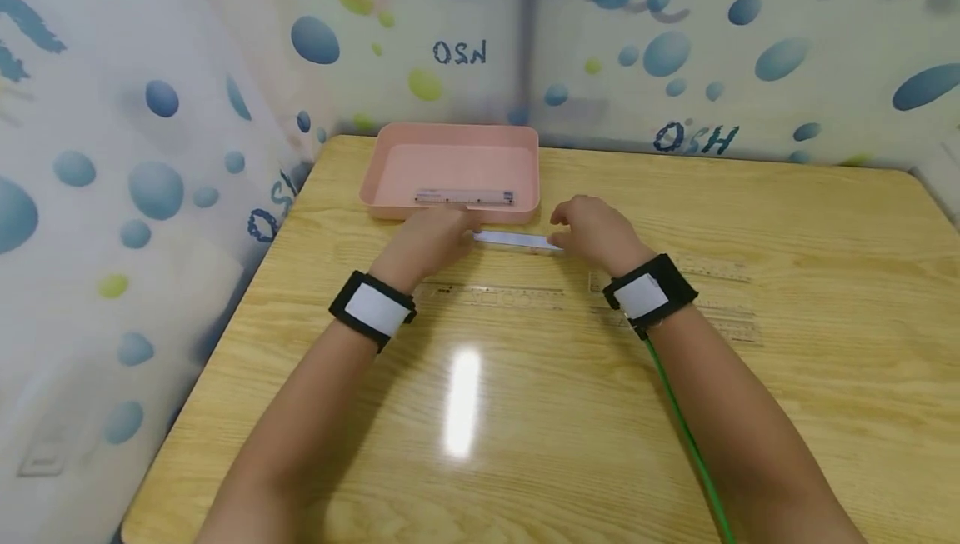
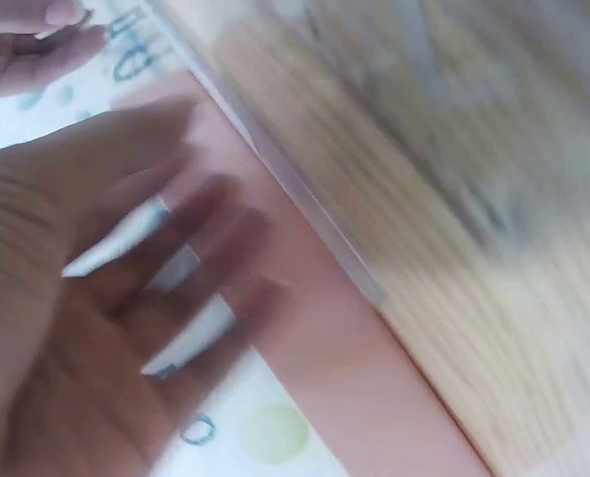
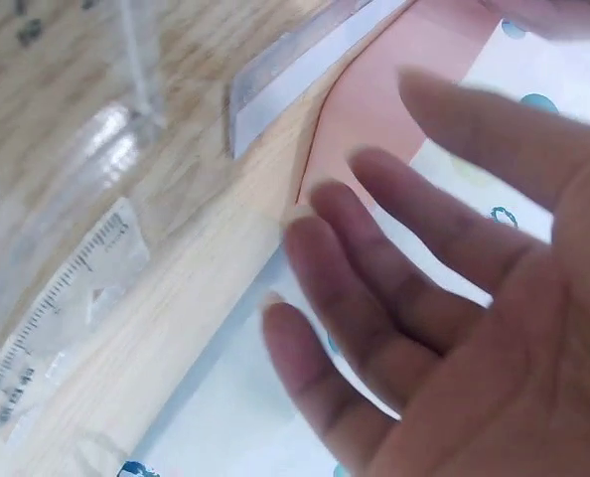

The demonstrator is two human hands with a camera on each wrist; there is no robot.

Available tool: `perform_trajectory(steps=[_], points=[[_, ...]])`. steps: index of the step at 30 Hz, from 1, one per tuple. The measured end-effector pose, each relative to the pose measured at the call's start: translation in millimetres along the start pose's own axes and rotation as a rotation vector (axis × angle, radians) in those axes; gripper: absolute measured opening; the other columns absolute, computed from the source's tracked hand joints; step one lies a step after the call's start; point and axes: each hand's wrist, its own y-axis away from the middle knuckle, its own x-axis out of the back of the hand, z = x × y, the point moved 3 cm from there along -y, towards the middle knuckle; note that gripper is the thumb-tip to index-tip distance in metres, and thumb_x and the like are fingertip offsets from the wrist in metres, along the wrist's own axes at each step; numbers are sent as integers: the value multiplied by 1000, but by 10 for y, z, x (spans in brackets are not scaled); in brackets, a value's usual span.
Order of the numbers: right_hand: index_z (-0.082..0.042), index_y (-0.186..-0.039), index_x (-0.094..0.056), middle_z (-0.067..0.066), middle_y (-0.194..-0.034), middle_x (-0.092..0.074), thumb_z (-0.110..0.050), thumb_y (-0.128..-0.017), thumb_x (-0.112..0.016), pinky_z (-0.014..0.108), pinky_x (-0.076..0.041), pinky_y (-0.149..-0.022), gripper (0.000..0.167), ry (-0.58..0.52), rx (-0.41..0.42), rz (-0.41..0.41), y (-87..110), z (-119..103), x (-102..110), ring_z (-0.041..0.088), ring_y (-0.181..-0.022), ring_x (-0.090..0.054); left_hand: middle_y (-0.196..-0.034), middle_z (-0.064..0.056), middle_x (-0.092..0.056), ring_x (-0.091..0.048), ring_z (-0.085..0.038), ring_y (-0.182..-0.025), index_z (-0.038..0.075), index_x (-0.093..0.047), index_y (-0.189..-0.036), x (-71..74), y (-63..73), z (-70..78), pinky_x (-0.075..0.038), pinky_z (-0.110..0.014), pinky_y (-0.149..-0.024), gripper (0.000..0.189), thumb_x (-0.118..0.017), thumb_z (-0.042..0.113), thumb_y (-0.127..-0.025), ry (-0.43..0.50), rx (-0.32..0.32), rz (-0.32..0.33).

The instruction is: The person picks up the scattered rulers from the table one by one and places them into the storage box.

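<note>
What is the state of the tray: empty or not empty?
Not empty: the head view shows a ruler inside the tray, along its near side.

White glare (image 1: 462,402) streaks the table (image 1: 555,452); wrist views blur.

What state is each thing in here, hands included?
Left hand: fingers loosely extended, gripping nothing
Right hand: fingers apart, gripping nothing
Pale ruler: in front of the tray, between the hands, ungripped
Pink tray: uncovered, one ruler inside
Ruler in the tray: lying along the near side
Clear ruler: flat on the table
Wristbands: fastened round both wrists
</note>
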Motion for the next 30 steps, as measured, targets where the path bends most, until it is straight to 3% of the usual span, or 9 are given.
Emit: perform_trajectory(steps=[4, 8, 12, 17, 23, 30], points=[[5, -133, -66, 24, -133, -66, -17, -99, -71, 51, -53, -103, 42, 47, 3, -60, 11, -3, -76, 37, -120, -65, -98, -13, -73, -66, -25, -84, 3, -74, -96, -63, 46, 63, -57, -40, -76, 6, -68, 5, -96, -55, 37, -35], [6, -129, -68, 24, -126, -67, -17, -96, -75, 50, -54, -100, 40, 79, 25, -48, 23, 32, -129, 36, -114, -65, -110, -16, -71, -70, -29, -98, 1, -73, -109, -78, 46, 102, -59, -42, -85, 14, -69, 5, -96, -65, 52, -44], [6, -126, -70, 23, -122, -67, -16, -95, -76, 49, -53, -99, 38, 80, 53, -24, 25, 63, -151, 35, -110, -63, -116, -16, -68, -66, -29, -104, 0, -70, -113, -86, 23, 89, -58, -43, -91, 18, -70, 7, -97, -20, 73, -66], [6, -123, -70, 23, -120, -69, -14, -96, -75, 48, -54, -98, 34, 54, 81, -33, 0, 84, -163, 36, -110, -65, -109, -14, -67, -62, -28, -100, 2, -71, -103, -106, 7, 41, -55, -43, -90, 9, -65, 6, -99, 57, 104, -68], [7, -121, -71, 23, -117, -69, -15, -96, -75, 47, -54, -95, 33, 38, 90, -47, -13, 105, -161, 34, -106, -64, -120, -17, -65, -61, -33, -112, 3, -72, -112, -119, 21, 2, -52, -46, -99, 16, -67, 9, -98, 77, 133, -49], [5, -118, -65, 20, -113, -67, -12, -95, -76, 46, -52, -93, 30, -11, 69, -72, -24, 122, -148, 30, -101, -61, -117, -10, -71, -66, -26, -109, 6, -66, -122, -133, 22, -55, -55, -43, -98, 25, -70, 10, -97, 161, 151, -41]])
